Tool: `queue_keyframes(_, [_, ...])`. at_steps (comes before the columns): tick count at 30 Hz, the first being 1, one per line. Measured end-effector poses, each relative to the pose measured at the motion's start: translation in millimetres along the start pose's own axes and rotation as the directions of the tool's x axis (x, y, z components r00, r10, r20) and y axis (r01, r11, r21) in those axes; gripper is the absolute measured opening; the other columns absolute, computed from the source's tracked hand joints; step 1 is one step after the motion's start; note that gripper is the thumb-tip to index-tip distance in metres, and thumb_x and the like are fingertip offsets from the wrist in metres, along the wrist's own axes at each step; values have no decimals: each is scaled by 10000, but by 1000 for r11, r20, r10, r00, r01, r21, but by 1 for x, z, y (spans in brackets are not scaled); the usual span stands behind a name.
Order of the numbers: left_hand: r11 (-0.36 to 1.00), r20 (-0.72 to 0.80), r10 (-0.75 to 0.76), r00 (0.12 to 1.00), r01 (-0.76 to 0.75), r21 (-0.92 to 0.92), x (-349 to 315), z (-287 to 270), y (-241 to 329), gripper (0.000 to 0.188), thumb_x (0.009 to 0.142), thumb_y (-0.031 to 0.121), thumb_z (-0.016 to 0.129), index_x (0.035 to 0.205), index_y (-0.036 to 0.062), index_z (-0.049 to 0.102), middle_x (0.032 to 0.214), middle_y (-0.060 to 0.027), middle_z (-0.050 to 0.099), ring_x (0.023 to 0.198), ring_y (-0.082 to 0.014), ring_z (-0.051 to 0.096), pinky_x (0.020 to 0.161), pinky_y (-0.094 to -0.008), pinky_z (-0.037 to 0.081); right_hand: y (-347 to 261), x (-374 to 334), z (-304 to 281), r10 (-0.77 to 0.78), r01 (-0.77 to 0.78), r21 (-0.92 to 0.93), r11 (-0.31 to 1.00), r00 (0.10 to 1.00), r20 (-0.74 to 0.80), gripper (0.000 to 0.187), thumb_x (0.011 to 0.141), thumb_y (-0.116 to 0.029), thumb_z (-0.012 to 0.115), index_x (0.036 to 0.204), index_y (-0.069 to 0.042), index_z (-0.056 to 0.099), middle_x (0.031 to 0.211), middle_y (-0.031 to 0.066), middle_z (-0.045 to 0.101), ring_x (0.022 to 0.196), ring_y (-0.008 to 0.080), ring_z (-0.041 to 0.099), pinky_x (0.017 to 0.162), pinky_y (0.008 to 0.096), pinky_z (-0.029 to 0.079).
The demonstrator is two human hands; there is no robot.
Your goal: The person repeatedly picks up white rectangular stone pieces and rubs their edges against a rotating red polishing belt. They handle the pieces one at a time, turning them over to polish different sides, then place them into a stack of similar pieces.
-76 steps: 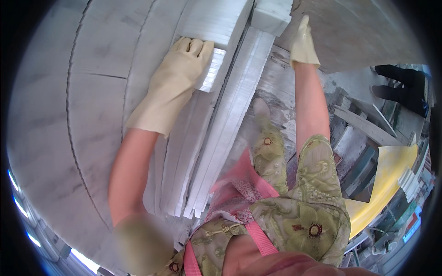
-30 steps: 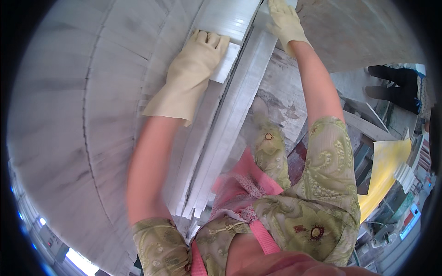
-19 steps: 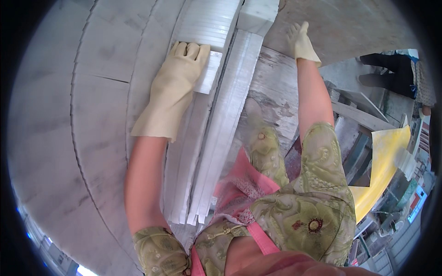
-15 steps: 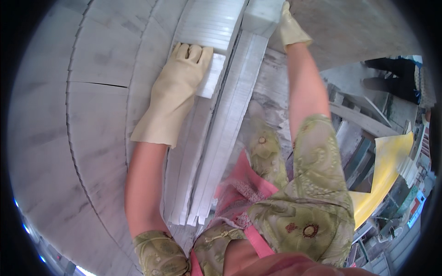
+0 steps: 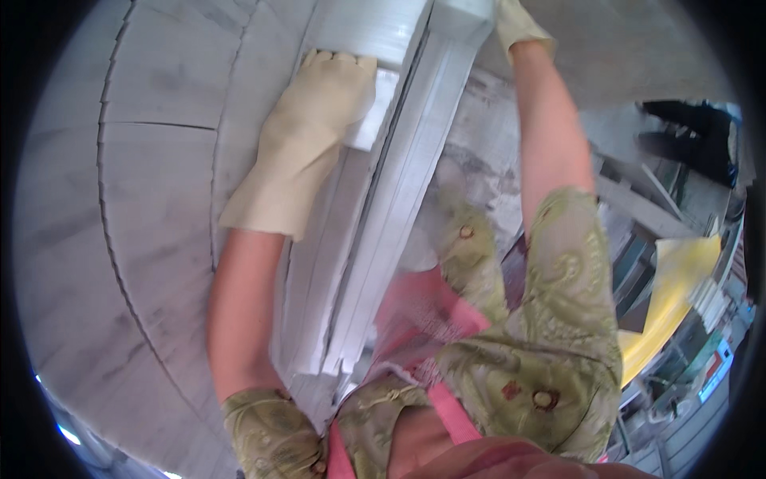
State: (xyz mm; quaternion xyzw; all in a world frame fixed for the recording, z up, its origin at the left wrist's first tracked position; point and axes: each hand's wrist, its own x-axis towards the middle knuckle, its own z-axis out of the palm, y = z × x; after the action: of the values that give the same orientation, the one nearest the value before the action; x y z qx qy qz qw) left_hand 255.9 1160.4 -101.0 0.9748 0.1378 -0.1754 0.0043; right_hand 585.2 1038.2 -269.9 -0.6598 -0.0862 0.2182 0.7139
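Observation:
My left hand [image 5: 331, 100], in a cream rubber glove, is closed with its bent fingers at the near end of a stack of pale strips [image 5: 363, 32]. The strips look like stone or tile, and the fingertips are partly hidden at that end. Below the glove lies a shorter white piece [image 5: 371, 120], on a long row of grey-white strips [image 5: 315, 263]. My right hand [image 5: 520, 32], gloved alike, is at the top edge beside a pale block [image 5: 463, 16]; its fingers are mostly cut off by the picture's edge.
Large grey-veined slabs [image 5: 159, 191] with jagged seams fill the left side. A broad grey surface [image 5: 622, 48] spans the upper right. Further right are a frame of bars [image 5: 630, 199], a yellow sheet [image 5: 678, 279] and another person's dark-clad legs [image 5: 690, 144].
Both gloved hands have moved slightly farther away, toward the top of the picture. The right hand has also shifted right, and more of it is out of view.

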Motion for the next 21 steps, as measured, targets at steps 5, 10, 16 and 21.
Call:
queue_keyframes(5, [994,-243,61,968,-36,105,-20,-2,0,400,966,72,474,1352,35,569,1353,-101,621,1265,-275,575,966,-409,558,-12,-33,-24,-171,158,-202,967,984,-48,552,1006,-403,628,1374,3,571,1430,131,553,1369,303,477,1158,405,359])
queue_keyframes(10, [994,-501,82,862,-31,109,-39,11,4,530,923,8,532,1451,57,509,1434,-106,571,1325,-297,535,1053,-384,511,-13,-182,-2,-39,140,-223,965,913,406,976,884,-449,768,1611,-36,264,1666,222,251,1540,334,275,1245,458,263])
queue_keyframes(16, [835,-511,-248,823,-85,-544,-147,73,40,555,918,71,616,1443,-51,485,1485,-234,509,1363,-391,495,1147,-444,412,-29,-288,110,-19,128,-251,959,918,396,1187,774,-343,848,1624,-5,91,1593,250,342,1475,375,354,1206,442,319])
queue_keyframes(21, [606,-203,-494,845,168,-778,-201,133,55,537,946,32,624,1461,-35,485,1471,-243,523,1374,-390,505,1145,-441,413,-22,-293,153,-4,10,-32,999,985,173,1377,682,-355,917,1620,-10,-30,1522,299,412,1370,373,494,1130,374,433])
